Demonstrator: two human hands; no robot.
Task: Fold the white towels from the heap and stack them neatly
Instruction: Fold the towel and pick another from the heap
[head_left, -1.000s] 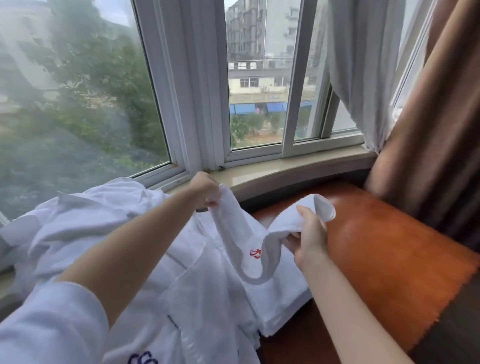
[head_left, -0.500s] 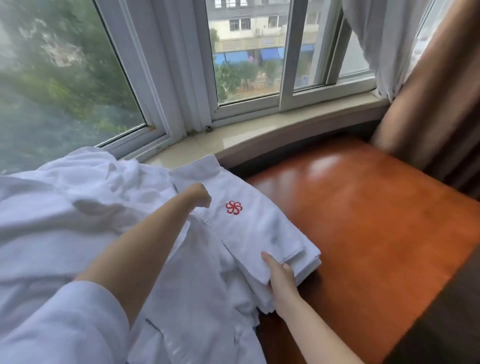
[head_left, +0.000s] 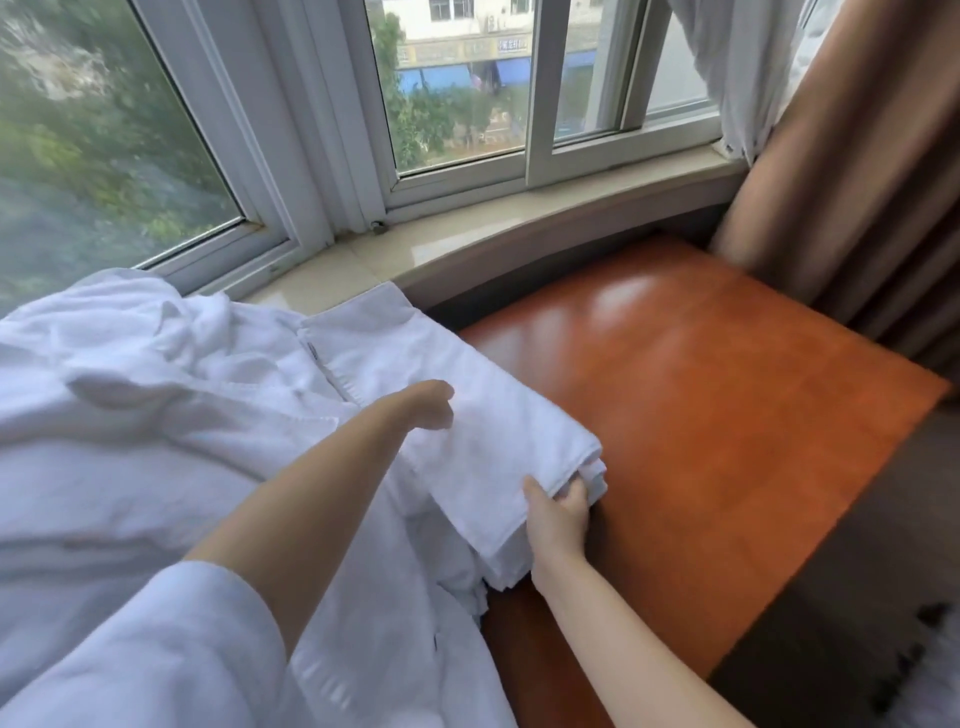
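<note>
On glossy orange wood, right hand pinching soft folded towel stack, left hand loosely curled, empty.

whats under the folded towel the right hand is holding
Under the top folded towel lie more folded white layers, edges showing near the right hand, resting on the wooden table. How many is hidden.

The left hand points away, so its fingers are out of sight and its hold cannot be judged. The right hand has its fingertips tucked under the folded towel. The heap runs off the left and bottom edges. How many towels lie in the stack is unclear. The street signs outside are unreadable.
</note>
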